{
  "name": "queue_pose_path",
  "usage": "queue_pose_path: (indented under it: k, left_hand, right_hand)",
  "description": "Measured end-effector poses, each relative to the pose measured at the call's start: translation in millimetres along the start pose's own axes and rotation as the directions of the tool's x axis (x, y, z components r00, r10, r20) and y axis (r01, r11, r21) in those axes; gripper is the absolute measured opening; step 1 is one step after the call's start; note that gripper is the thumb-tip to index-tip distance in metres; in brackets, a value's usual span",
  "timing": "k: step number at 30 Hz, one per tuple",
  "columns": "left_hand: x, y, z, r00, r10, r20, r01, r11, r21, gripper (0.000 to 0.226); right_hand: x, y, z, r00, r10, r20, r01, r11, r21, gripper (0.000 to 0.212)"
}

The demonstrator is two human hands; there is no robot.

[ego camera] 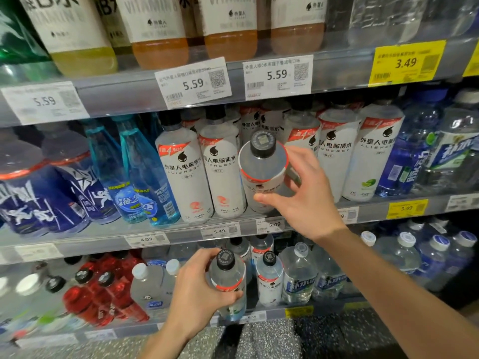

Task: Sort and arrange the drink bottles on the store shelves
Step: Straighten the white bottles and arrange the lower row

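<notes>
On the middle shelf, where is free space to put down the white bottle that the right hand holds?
The right hand holds the tilted white bottle over the front gap between the orange-marked white bottle and the lime-marked white bottle; that gap looks like the free place. Leftwards, the light blue bottles and dark blue bottles stand crowded.

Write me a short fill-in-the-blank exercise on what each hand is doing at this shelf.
1. The right hand holds a white bottle with a ____ cap at the middle shelf.
2. The left hand grips a clear bottle in front of the ____ shelf.
3. The yellow price tag on the upper shelf rail reads ____.

Missing words: black; bottom; 3.49
</notes>
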State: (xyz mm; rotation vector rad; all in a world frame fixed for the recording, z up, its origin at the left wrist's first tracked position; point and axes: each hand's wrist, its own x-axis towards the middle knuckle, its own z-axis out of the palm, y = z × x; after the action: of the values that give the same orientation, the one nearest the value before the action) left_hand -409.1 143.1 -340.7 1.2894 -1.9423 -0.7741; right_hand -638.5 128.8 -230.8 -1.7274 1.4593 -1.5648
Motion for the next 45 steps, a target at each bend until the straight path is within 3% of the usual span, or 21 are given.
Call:
queue_pose_path:
  k: [3, 6, 14, 18, 22, 38, 45]
  left_hand:
    - [1.8, 0.0, 0.2, 1.000, -0.008, -0.021, 0.008, 1.000, -0.008, 0.061]
    - [4.4, -1.5, 0.3, 0.999, -0.027, -0.045, 0.026, 0.999, -0.023, 0.062]
    - [7.7, -3.8, 5.2, 0.998, -0.047, -0.047, 0.047, 0.999, 0.001, 0.065]
    - [11.2, -1.7, 9.1, 0.999, -0.029, -0.032, 0.030, 0.999, 0.018, 0.064]
    - [17.5, -1.3, 13.3, 1.000, -0.015, -0.004, 0.015, 0.999, 0.050, 0.066]
    - [43.9, -10.1, 32.9, 0.982, -0.015, 0.189, -0.037, 0.963, 0.266, 0.073]
    - [53.3, -15.0, 35.3, 0.960, -0.089, 0.264, -0.039, 0.896, 0.443, 0.078]
  right_hand:
    - [0.6, -4.7, 4.0, 0.997, 0.040, -0.062, -0.041, 0.999, -0.020, 0.090]
    - [2.8, -5.6, 9.7, 0.987, 0.072, -0.147, -0.074, 0.997, -0.008, 0.081]
    - [0.0, -6.0, 41.9, 0.956, -0.094, -0.277, 0.016, 0.962, -0.274, 0.071]
    - [7.8, -6.2, 39.5, 0.960, 0.025, -0.279, -0.078, 0.981, -0.180, 0.071]
    - [10.3, -6.5, 40.6, 0.943, 0.040, -0.330, -0.089, 0.987, -0.136, 0.073]
    - [13.6, 1.2, 52.6, 0.853, -0.118, -0.509, 0.005, 0.976, -0.218, 0.060]
    - [11.4, 3.7, 55.4, 0.853, -0.079, -0.516, -0.012, 0.985, -0.171, 0.059]
